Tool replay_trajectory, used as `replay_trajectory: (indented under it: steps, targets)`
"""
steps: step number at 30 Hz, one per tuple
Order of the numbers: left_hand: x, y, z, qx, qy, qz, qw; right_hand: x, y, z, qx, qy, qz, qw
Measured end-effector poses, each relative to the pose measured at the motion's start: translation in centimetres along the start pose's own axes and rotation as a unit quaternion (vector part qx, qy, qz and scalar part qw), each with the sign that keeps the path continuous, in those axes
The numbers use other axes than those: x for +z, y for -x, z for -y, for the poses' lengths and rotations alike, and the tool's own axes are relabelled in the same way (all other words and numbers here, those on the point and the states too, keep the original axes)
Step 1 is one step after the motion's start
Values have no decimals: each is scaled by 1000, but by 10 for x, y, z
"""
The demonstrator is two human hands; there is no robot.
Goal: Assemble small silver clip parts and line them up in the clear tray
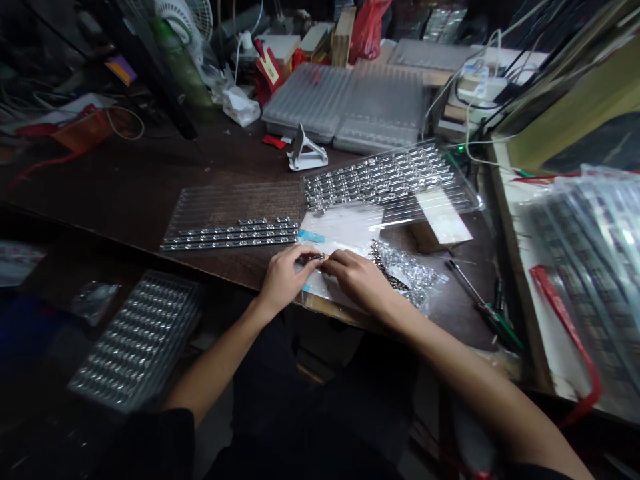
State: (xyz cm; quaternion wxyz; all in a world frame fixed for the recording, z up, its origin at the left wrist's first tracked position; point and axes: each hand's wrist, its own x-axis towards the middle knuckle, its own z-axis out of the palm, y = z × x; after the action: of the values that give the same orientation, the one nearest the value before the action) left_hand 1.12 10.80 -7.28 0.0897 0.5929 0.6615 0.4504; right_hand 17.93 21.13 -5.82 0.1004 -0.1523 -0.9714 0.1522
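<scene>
My left hand [289, 275] is closed, thumb and fingertips pinching a small shiny metal part [316, 257] over the white work surface. Close against it, my right hand [356, 277] is closed too, its fingers bent down by the same part; what its fingertips grip is hidden. Just right of my right hand lies a heap of small metal parts and clear pieces [413, 273] on plastic. Behind my left hand is a clear ribbed tray [230, 207], its front rows filled with metal parts. A second clear tray [380, 177], mostly filled, rests tilted on a pale block [443, 217].
Stacked clear trays [345, 100] and a white stand [306, 152] are at the back. A green-handled screwdriver [487, 307] lies at right, near a red strap [567, 327] and bagged trays [590, 260]. Filled trays [137, 340] stand low at left, below the table edge.
</scene>
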Motion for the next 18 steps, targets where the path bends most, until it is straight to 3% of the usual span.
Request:
replay_trajectory:
  steps: [3,9,12,15,18]
  targets:
    - [0,-4,0,6,-3,4,1000,1,0,-4,34,-45,-9,998]
    - [5,-9,-2,-4,14,14,1000,-3,1,0,17,29,18,999]
    - [8,-9,-2,-3,31,19,999,-8,2,-4,4,-59,16,998]
    - [8,-7,-2,-9,49,25,998,-15,6,-16,15,-170,-32,985]
    - [6,-7,-1,-2,52,53,997,-20,10,-27,76,-173,-107,976]
